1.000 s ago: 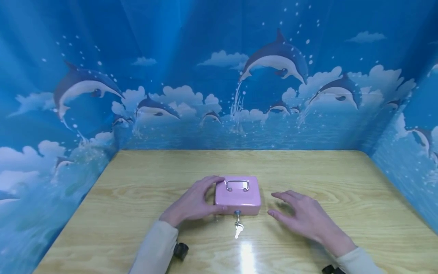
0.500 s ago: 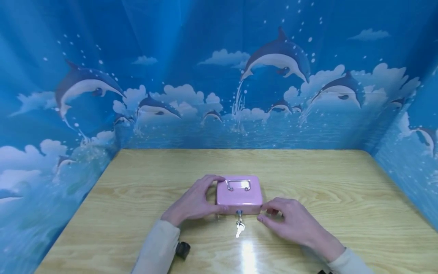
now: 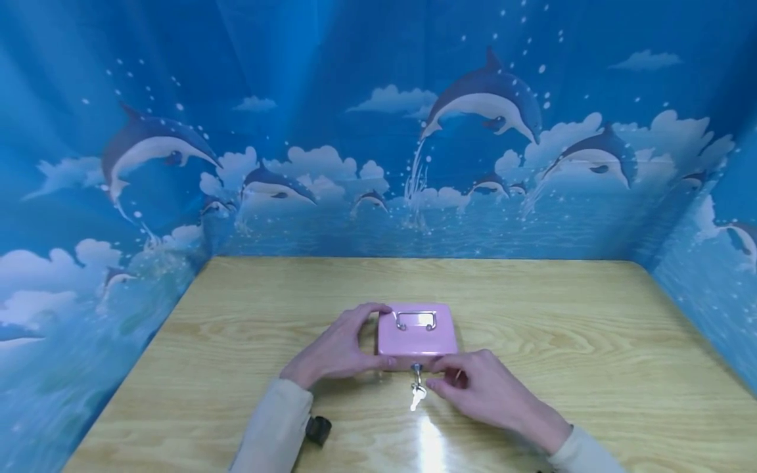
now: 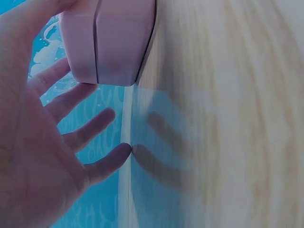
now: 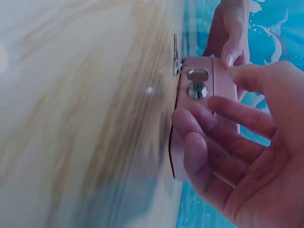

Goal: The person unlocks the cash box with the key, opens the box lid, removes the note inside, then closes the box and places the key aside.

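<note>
A small pink metal cash box (image 3: 417,340) with a wire handle (image 3: 416,315) on its lid sits closed on the table. My left hand (image 3: 338,349) grips its left side, thumb on the front face and fingertips at the back edge. In the right wrist view, a key (image 5: 197,74) stands in the chrome lock (image 5: 197,91) on the front. A second key (image 3: 418,395) hangs from it by a ring. My right hand (image 3: 481,389) is at the front right, loosely bent fingers beside the lock, thumb and fingertips apart with nothing between them.
The box rests on a light wood-grain table (image 3: 284,282). A blue curtain (image 3: 355,66) printed with dolphins hangs behind it and along both sides. A black wrist strap piece (image 3: 319,430) shows under the left sleeve (image 3: 273,424).
My right hand has moved left from beside the box to the lock and key, its fingers drawing closer together. The left hand keeps its hold on the box.
</note>
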Tool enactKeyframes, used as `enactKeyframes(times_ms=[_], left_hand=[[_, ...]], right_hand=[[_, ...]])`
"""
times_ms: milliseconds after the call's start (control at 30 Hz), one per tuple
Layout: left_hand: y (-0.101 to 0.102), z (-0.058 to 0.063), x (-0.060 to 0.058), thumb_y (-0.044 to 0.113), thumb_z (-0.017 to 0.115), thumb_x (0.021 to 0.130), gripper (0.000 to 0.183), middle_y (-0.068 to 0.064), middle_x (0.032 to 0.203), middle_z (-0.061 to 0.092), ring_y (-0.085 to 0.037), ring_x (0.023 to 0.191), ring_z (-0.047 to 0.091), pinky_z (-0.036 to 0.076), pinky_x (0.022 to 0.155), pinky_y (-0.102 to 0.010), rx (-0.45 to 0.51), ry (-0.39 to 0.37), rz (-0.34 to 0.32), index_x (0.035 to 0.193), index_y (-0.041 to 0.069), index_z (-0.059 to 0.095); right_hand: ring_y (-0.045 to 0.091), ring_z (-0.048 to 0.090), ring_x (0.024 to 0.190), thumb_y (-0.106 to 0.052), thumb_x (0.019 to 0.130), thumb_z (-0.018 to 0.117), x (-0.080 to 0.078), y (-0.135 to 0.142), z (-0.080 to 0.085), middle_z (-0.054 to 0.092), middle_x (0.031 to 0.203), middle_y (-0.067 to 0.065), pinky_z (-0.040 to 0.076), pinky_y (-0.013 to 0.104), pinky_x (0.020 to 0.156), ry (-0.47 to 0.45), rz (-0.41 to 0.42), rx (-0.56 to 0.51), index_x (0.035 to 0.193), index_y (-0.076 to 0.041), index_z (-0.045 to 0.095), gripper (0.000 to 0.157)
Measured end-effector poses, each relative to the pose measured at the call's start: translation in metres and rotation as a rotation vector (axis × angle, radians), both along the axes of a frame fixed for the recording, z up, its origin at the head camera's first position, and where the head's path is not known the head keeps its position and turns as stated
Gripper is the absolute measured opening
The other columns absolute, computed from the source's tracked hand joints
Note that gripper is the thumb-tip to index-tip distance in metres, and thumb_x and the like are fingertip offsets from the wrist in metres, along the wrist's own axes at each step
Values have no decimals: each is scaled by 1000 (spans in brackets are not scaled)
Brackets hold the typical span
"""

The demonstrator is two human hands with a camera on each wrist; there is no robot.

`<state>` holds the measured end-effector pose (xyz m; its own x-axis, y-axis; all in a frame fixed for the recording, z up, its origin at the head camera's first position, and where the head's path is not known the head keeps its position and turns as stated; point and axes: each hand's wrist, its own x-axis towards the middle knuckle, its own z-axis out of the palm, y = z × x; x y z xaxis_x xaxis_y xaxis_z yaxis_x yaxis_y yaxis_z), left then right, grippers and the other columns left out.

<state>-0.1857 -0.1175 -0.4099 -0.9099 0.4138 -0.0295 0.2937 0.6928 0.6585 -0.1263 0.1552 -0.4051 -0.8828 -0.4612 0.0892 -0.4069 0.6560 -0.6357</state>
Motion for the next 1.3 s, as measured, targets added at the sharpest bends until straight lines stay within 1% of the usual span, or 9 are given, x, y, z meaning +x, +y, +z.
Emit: enactKeyframes(times_ms=[167,300,467,600,800,1067,1200,1300], left_hand=[[1,0,-1,65,85,69,89,5,156,49,-28,144,45,39,115,-63,12,9,-5,145,43,45],[1,-1,-1,65,85,68,90,6,157,48,-27,144,45,38,116,-64,17,4,-4,145,43,45],[2,-1,-1,67,84,69,90,8,160,44,-27,147,42,36,117,-64,4,-6,1,146,44,44],[2,-1,-1,66,83,70,88,9,160,43,-27,148,41,35,117,-64,0,7,-1,146,45,44],[1,-1,-1,65,84,71,88,10,160,43,-27,148,41,35,117,-64,9,2,-3,146,45,44],[1,0,-1,65,85,69,91,8,160,43,-27,148,41,35,117,-64,17,-7,11,148,45,43],[1,1,0,66,84,69,91,6,161,43,-29,148,41,35,117,-66,19,-9,12,148,45,44],[1,1,0,65,85,69,90,6,161,43,-29,149,40,34,117,-66,17,-16,11,147,45,44]], right_hand=[[-5,54,59,-34,94,73,-1,-7,-3,69,75,-17,48,19,50,-10,11,-1,101,-22,79,15],[-6,55,59,-31,93,74,-3,-11,-6,71,76,-15,47,18,51,-10,21,-3,96,-21,79,12],[-5,52,56,-31,94,73,-5,-15,-8,66,70,-17,45,18,49,-5,19,0,90,-22,78,11],[-4,49,53,-27,94,73,-6,-17,-8,62,66,-18,43,19,47,-23,8,-1,89,-21,78,9],[-2,47,50,-24,95,71,-7,-18,-9,59,62,-16,40,18,44,-107,-4,-3,93,-19,79,9],[6,54,44,-18,97,66,-8,-16,-8,63,60,-5,43,21,39,-266,5,-86,96,-12,76,12],[7,53,44,-19,97,67,-7,-16,-8,62,60,-5,42,21,40,-274,-8,-78,97,-13,77,11],[5,52,46,-22,95,70,-7,-17,-9,62,61,-7,41,21,41,-244,-28,-57,96,-14,77,11]])
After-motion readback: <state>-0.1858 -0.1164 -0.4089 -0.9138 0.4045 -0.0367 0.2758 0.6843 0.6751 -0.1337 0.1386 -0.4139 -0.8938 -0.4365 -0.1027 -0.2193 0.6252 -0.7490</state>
